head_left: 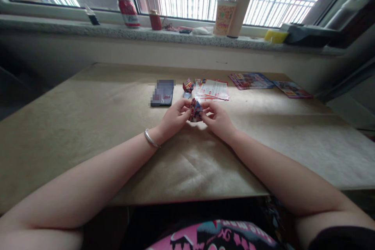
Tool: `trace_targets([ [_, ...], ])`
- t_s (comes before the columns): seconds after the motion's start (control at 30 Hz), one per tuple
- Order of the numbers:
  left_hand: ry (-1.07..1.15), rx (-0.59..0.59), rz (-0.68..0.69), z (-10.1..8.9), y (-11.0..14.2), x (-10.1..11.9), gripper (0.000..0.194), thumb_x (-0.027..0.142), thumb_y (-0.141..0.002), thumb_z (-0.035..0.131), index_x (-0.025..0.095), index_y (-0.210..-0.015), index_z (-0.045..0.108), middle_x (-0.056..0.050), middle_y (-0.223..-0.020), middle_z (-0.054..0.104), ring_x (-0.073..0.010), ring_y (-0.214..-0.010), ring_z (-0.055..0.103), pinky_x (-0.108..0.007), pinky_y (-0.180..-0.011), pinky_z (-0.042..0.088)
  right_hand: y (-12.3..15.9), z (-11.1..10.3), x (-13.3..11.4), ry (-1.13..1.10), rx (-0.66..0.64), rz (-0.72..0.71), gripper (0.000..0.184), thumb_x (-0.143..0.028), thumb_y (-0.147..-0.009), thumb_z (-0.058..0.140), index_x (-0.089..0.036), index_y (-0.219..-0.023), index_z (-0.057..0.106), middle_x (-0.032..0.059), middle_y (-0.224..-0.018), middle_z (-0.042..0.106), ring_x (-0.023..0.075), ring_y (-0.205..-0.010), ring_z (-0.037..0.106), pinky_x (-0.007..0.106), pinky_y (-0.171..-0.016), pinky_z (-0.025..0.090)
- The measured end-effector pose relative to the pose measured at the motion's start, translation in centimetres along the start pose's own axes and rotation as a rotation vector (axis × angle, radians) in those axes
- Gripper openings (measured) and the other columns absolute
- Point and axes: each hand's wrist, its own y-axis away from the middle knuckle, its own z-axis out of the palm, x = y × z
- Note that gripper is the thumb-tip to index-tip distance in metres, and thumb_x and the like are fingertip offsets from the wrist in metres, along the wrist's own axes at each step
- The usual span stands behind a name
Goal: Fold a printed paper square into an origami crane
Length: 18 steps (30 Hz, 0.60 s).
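Note:
Between my two hands, just above the table, is a small piece of folded colourful printed paper [196, 111]. My left hand [177, 115] pinches its left side, thumb in front; a silver bangle circles that wrist. On the right side, my right hand [217, 119] grips the paper between thumb and fingers. A second folded paper piece [188, 85] stands just beyond, close to a small greyish object I cannot make out. Behind my right hand lies a stack of printed sheets [215, 89], white side up with red edges. Left of these rests a dark phone [163, 93].
Two groups of colourful leaflets [251, 80] lie at the table's back right. On the windowsill [111, 27] stand a red and white can [129, 13], a red container [155, 20], a patterned paper cup [224, 17] and a yellow item [275, 36]. The table [96, 133] meets the wall below the sill.

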Motion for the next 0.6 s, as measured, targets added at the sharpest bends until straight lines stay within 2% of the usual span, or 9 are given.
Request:
trace_targets([
  [0.13, 0.039, -0.085, -0.004, 0.19, 0.15, 0.17, 0.038, 0.048, -0.088, 0.057, 0.015, -0.105, 0.052, -0.004, -0.091, 0.065, -0.0124, -0.074, 0.067, -0.022, -0.065, 0.056, -0.11, 0.14, 0.39, -0.027, 0.001, 0.077, 0.020, -0.033, -0.077, 0.065, -0.022, -0.092, 0.059, -0.0011, -0.077, 0.062, 0.0121, -0.065, 0.062, 0.025, -0.055, 0.055],
  [0.23, 0.050, -0.116, -0.016, 0.48, 0.31, 0.16, 0.040, 0.040, -0.083, 0.066, 0.016, -0.111, 0.049, -0.004, -0.097, 0.064, -0.0127, -0.077, 0.068, -0.023, -0.068, 0.057, -0.09, 0.19, 0.38, -0.030, 0.003, 0.092, 0.020, -0.031, -0.075, 0.065, -0.022, -0.092, 0.057, -0.0024, -0.075, 0.062, 0.0116, -0.062, 0.063, 0.024, -0.054, 0.053],
  [0.33, 0.010, -0.090, -0.026, 0.62, 0.30, -0.01, 0.037, 0.030, -0.081, 0.068, 0.017, -0.111, 0.050, -0.004, -0.097, 0.064, -0.0121, -0.075, 0.068, -0.022, -0.065, 0.056, -0.05, 0.08, 0.18, 0.003, -0.008, 0.085, 0.019, -0.028, -0.076, 0.063, -0.022, -0.093, 0.056, -0.0026, -0.075, 0.062, 0.0117, -0.060, 0.062, 0.026, -0.055, 0.052],
  [0.4, 0.013, -0.079, -0.026, 0.58, 0.19, -0.12, 0.034, 0.027, -0.082, 0.066, 0.016, -0.110, 0.051, -0.004, -0.096, 0.065, -0.0129, -0.077, 0.068, -0.023, -0.066, 0.057, -0.05, -0.07, 0.01, 0.101, 0.013, 0.024, 0.018, -0.026, -0.076, 0.062, -0.022, -0.093, 0.058, -0.0015, -0.078, 0.064, 0.0134, -0.067, 0.063, 0.030, -0.065, 0.053],
  [0.5, 0.048, -0.075, -0.026, 0.40, -0.03, -0.25, 0.031, 0.025, -0.083, 0.064, 0.015, -0.110, 0.052, -0.005, -0.093, 0.066, -0.0147, -0.079, 0.069, -0.027, -0.071, 0.058, -0.14, -0.22, -0.14, 0.216, 0.065, -0.073, 0.018, -0.026, -0.076, 0.062, -0.023, -0.094, 0.058, 0.0015, -0.090, 0.066, 0.0173, -0.088, 0.063, 0.036, -0.083, 0.051],
  [0.53, 0.049, -0.066, -0.027, 0.33, -0.10, -0.27, 0.030, 0.025, -0.083, 0.064, 0.015, -0.108, 0.052, -0.005, -0.093, 0.067, -0.0150, -0.080, 0.069, -0.028, -0.073, 0.057, -0.18, -0.22, -0.14, 0.200, 0.071, -0.061, 0.020, -0.027, -0.076, 0.063, -0.023, -0.095, 0.057, 0.0026, -0.096, 0.066, 0.0178, -0.091, 0.063, 0.036, -0.081, 0.052],
  [0.6, 0.032, -0.047, -0.029, 0.21, -0.18, -0.29, 0.028, 0.025, -0.083, 0.065, 0.015, -0.105, 0.052, -0.005, -0.093, 0.068, -0.0150, -0.080, 0.069, -0.028, -0.074, 0.056, -0.26, -0.14, -0.10, 0.110, 0.065, 0.020, 0.026, -0.031, -0.075, 0.063, -0.022, -0.098, 0.054, 0.0046, -0.105, 0.063, 0.0169, -0.086, 0.063, 0.031, -0.068, 0.052],
])
